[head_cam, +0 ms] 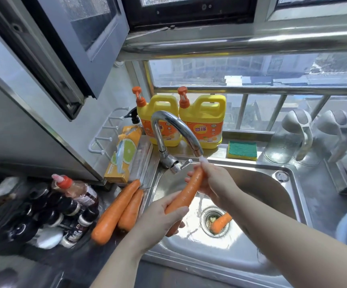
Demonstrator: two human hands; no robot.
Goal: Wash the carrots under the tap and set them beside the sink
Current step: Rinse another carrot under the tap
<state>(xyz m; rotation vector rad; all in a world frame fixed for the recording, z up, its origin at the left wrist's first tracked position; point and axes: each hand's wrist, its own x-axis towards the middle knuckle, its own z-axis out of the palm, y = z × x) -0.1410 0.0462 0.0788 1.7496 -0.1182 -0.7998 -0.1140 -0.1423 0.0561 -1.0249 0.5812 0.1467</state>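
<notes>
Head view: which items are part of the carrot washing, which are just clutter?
Job: carrot in both hands, left hand, right hand, tap, sink, two carrots beside sink, carrot piece on drain.
Clutter: detergent jugs, sponge, sauce bottles, foil box.

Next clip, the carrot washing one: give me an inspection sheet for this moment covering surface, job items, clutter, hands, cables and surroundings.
Surface: steel sink, wet; dark counter to its left.
Job's things: one carrot held under the running tap; two carrots lying on the counter beside the sink; a carrot piece on the drain.
Clutter: two yellow soap jugs, sponge, sauce bottles, orange box.
Hands: left hand in a grip on the carrot's thick end; right hand around its thin end.
Cables: nothing seen.
Surroundings: barred window behind the sink, open pane above.
</notes>
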